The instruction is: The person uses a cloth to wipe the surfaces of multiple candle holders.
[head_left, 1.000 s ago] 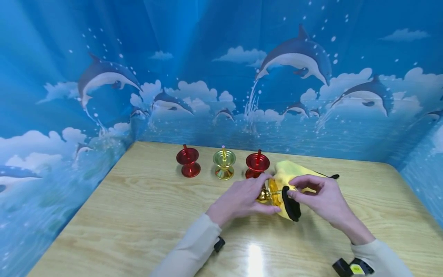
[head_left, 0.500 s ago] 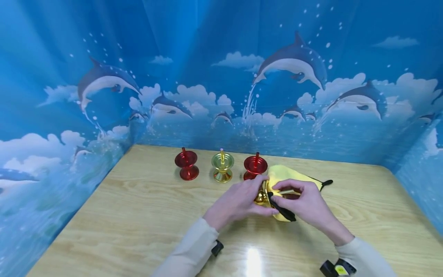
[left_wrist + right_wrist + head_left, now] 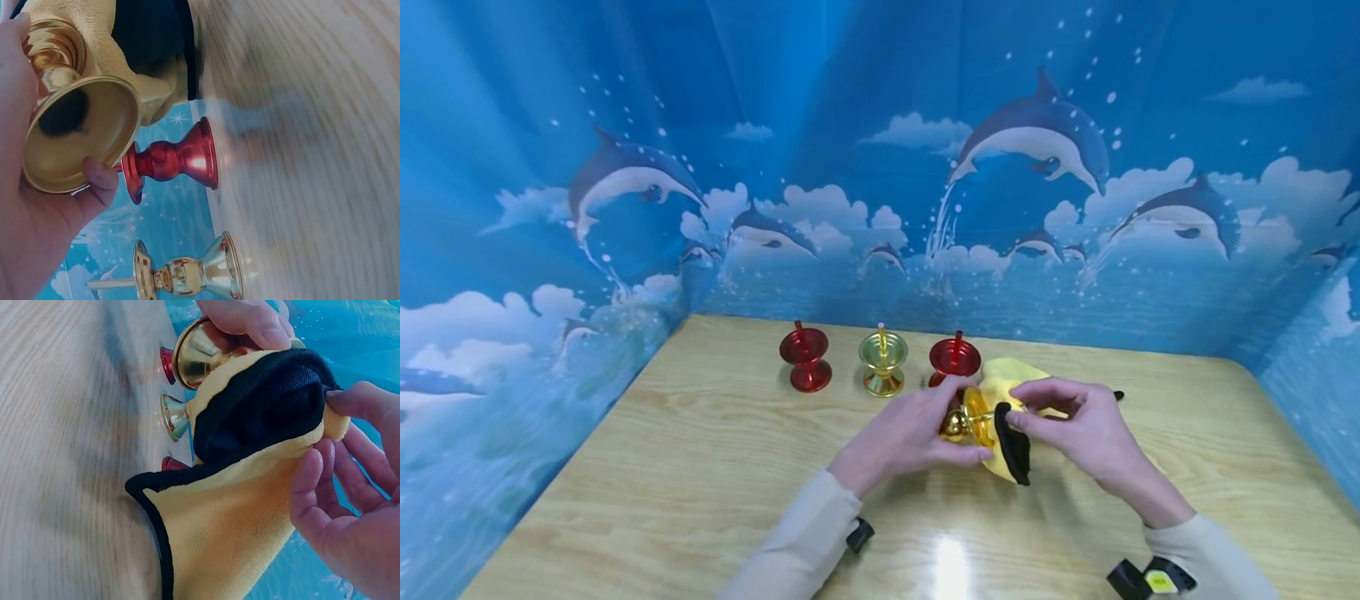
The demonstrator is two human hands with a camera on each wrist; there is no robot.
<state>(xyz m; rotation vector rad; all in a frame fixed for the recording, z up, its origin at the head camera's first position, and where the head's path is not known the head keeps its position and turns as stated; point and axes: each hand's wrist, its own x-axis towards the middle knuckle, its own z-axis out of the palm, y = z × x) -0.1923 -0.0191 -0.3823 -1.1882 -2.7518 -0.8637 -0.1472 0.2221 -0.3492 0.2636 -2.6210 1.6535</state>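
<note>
In the head view my left hand (image 3: 898, 437) grips a gold candle holder (image 3: 956, 423), which lies tipped sideways with its dish toward the right. Its hollow foot (image 3: 106, 147) faces the left wrist camera, with fingers at the rim. My right hand (image 3: 1093, 425) pinches a yellow cloth (image 3: 1003, 373) with black edging, between thumb and fingers. The cloth's folded part lies against the dish side of the holder, and in the right wrist view its dark underside (image 3: 269, 412) shows. The holder's spike is partly hidden by the cloth and my fingers.
Behind my hands stand a red candle holder (image 3: 806, 360), a pale gold one (image 3: 883, 362) and another red one (image 3: 953, 360), in a row on the wooden table (image 3: 685, 467). A blue dolphin backdrop (image 3: 850, 167) hangs along the table's far edge.
My right hand moved left with the cloth, up to the holder's dish, then drew back to the right. My left hand, still gripping the holder, has shifted slightly left.
</note>
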